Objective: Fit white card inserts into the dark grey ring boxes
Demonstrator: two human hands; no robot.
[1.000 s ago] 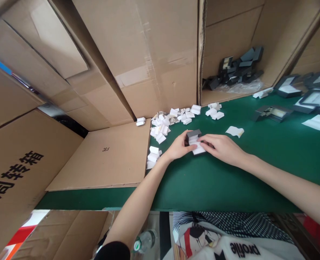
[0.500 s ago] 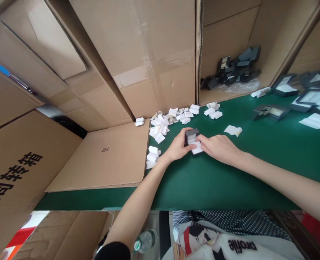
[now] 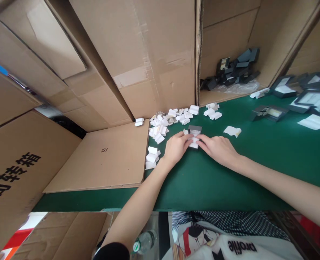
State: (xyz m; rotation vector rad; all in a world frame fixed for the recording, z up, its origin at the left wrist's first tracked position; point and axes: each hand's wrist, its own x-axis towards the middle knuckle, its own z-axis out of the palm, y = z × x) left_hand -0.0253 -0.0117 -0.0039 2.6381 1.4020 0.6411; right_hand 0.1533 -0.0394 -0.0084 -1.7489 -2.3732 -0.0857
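Observation:
A small dark grey box (image 3: 195, 128) with a white lining stands with its lid up on the green table, between my two hands. My left hand (image 3: 176, 147) is closed on the box's left side, its thumb and fingers at the white insert (image 3: 194, 145). From the right, my right hand (image 3: 218, 148) pinches at the same insert, thumb and fingertips close together. The fingers partly cover the inside of the box. Just behind my left fingers a bit of white paper (image 3: 185, 132) shows.
Folded white inserts (image 3: 160, 126) lie in a pile along the back left. A loose white sheet (image 3: 232, 131) is right of my hands. Dark grey boxes (image 3: 283, 86) stand at the far right, more (image 3: 238, 68) inside a cardboard compartment. A flat cardboard sheet (image 3: 103, 162) covers the left.
My left hand has shifted from around the box's side to its front, fingers now at the insert. The box has turned to face me more squarely. The right hand stays close to it.

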